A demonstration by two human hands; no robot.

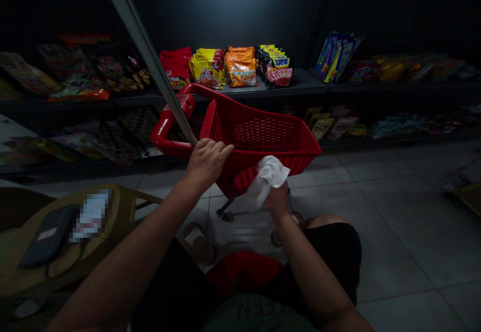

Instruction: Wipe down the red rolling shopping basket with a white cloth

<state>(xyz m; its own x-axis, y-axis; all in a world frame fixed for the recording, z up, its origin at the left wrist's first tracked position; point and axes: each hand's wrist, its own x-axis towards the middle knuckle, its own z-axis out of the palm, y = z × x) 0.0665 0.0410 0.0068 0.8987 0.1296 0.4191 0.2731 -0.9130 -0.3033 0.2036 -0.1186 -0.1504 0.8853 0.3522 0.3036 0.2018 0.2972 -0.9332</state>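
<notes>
Red plastic shopping basket (255, 134) on wheels lies with its long side across the person's front, left hand (208, 162) curled shut over its near rim, right hand (277, 199) gripping a soft white cloth (265, 181) against its lower side.

left hand (208, 162): extended forward, fingers (220, 147) curled down | right hand (277, 199): raised, closed | both forearms (150, 241): bare

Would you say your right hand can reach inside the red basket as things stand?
Probably yes: the right hand, holding a white cloth, sits beside the basket, whose open top looks free.
</notes>
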